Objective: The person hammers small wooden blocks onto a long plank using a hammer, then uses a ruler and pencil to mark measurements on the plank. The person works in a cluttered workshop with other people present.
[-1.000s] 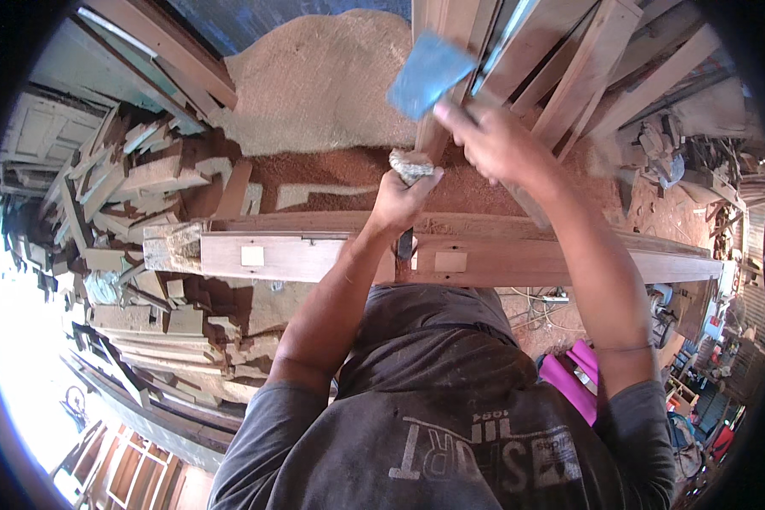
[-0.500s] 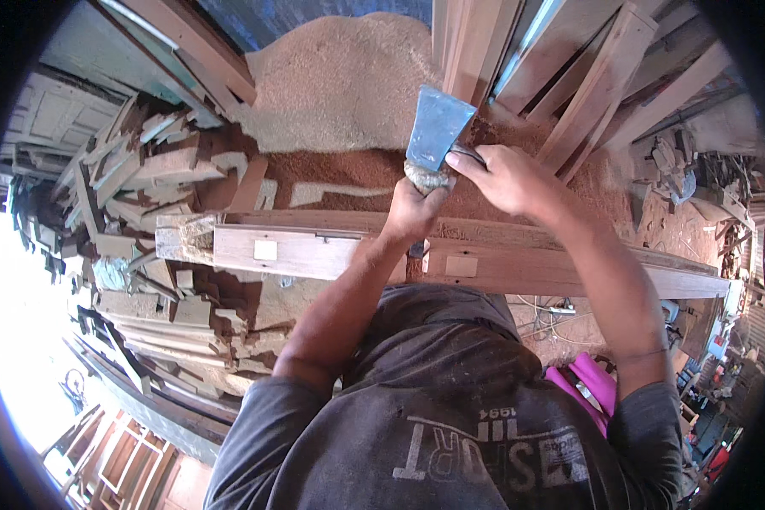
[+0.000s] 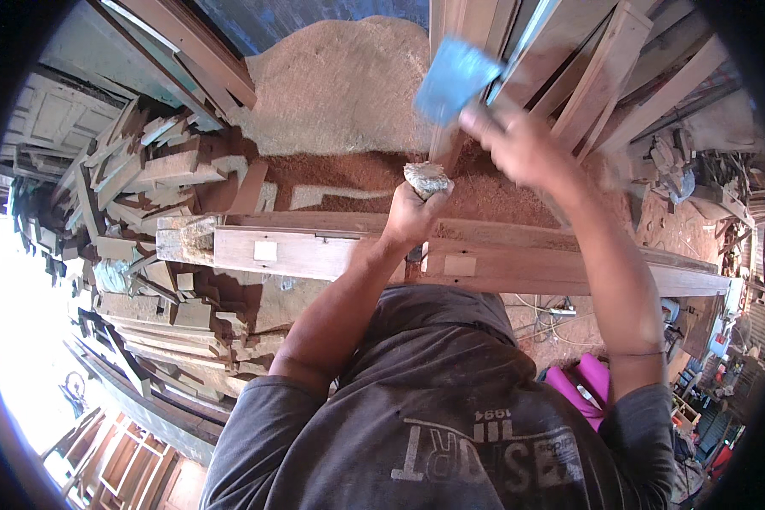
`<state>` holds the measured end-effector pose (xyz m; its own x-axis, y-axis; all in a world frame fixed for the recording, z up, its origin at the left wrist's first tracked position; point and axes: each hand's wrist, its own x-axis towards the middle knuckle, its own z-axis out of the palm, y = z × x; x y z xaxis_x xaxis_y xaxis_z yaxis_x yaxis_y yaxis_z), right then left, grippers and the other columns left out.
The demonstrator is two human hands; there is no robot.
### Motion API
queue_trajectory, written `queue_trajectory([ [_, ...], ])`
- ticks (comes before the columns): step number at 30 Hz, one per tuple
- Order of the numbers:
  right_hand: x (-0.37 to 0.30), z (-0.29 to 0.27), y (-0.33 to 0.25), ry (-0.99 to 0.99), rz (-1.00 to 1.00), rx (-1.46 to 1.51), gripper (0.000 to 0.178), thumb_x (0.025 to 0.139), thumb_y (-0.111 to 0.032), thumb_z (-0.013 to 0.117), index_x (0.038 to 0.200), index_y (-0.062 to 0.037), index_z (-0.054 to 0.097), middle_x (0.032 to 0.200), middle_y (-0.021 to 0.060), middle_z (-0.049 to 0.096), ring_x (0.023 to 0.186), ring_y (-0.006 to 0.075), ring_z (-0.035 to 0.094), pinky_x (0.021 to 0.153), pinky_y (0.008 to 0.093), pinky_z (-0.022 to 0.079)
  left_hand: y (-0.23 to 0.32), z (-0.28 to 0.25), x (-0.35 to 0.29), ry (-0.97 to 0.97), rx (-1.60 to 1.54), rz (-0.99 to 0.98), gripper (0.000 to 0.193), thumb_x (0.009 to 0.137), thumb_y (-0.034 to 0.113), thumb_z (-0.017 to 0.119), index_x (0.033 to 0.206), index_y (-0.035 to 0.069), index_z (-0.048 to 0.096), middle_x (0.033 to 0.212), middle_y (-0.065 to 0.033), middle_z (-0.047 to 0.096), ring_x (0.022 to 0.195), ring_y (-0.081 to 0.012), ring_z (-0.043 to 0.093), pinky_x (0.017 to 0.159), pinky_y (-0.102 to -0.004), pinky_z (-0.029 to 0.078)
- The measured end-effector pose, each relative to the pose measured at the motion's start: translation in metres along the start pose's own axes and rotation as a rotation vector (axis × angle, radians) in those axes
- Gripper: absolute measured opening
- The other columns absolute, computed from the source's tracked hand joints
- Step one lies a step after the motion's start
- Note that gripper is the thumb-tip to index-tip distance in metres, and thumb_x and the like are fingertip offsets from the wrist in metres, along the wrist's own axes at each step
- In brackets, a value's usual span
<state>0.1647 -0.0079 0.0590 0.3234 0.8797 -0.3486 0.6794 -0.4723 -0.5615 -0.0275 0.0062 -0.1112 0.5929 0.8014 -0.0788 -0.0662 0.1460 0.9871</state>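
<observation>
My right hand (image 3: pixel 518 146), blurred by motion, is closed round the short handle of a hatchet (image 3: pixel 457 78). Its broad blue-grey head flares away from the grip and hangs above and beyond my left hand. My left hand (image 3: pixel 412 217) is wrapped round an upright chisel (image 3: pixel 427 177), whose light, frayed handle end sticks up out of the fist. Between the hatchet and that handle end there is a gap. Below the fist lies a long reddish timber beam (image 3: pixel 518 268), running left to right in front of me. My hand and forearm hide most of the chisel's lower part.
Offcuts (image 3: pixel 153 170) are heaped at the left. Beyond the beam rises a sawdust mound (image 3: pixel 340 85). Long boards (image 3: pixel 603 76) lean at the far right. A cable (image 3: pixel 552 319) and a pink object (image 3: pixel 582 382) lie near my right side.
My right hand has lifted the hatchet up and away from the chisel's handle end, which it was touching or almost touching. My left hand and the beam have hardly moved.
</observation>
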Motion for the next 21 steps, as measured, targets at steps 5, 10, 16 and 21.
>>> queue_trajectory([
  [5,-0.019,0.031,0.019,0.076,-0.076,-0.063,0.079,0.105,-0.067,0.049,0.107,0.0077,0.073,0.083,0.0251,0.073,0.084,0.0379,0.074,0.083,0.0512,0.057,0.002,-0.001,-0.007,-0.043,0.068,-0.050,0.019,0.097,0.016,0.071,0.109,0.001,0.070,0.092,-0.0017,0.068,0.086,-0.0089,0.059,0.076,-0.0326,0.053],
  [10,-0.023,-0.006,0.002,-0.105,-0.029,-0.254,0.075,0.104,-0.070,0.050,0.098,0.0013,0.072,0.067,0.0090,0.062,0.068,0.0232,0.065,0.069,0.0462,0.055,-0.013,-0.011,-0.007,0.058,0.077,-0.019,0.020,0.097,0.018,0.072,0.108,0.001,0.070,0.087,-0.0026,0.069,0.083,-0.0098,0.061,0.075,-0.0324,0.053],
  [16,-0.037,0.027,0.003,0.070,-0.011,0.075,0.078,0.105,-0.068,0.049,0.106,0.0071,0.070,0.075,0.0163,0.069,0.075,0.0286,0.070,0.080,0.0491,0.057,0.003,-0.005,-0.018,-0.009,0.135,0.105,0.018,0.098,0.017,0.071,0.103,0.000,0.069,0.091,-0.0043,0.072,0.084,-0.0128,0.064,0.078,-0.0328,0.054],
  [21,-0.030,0.007,0.005,-0.076,-0.010,-0.042,0.082,0.101,-0.074,0.049,0.097,0.0034,0.077,0.075,0.0187,0.073,0.072,0.0278,0.074,0.074,0.0477,0.059,-0.001,-0.004,-0.008,0.001,0.116,-0.073,0.016,0.097,0.015,0.071,0.104,0.000,0.069,0.090,-0.0033,0.070,0.084,-0.0117,0.061,0.077,-0.0319,0.053],
])
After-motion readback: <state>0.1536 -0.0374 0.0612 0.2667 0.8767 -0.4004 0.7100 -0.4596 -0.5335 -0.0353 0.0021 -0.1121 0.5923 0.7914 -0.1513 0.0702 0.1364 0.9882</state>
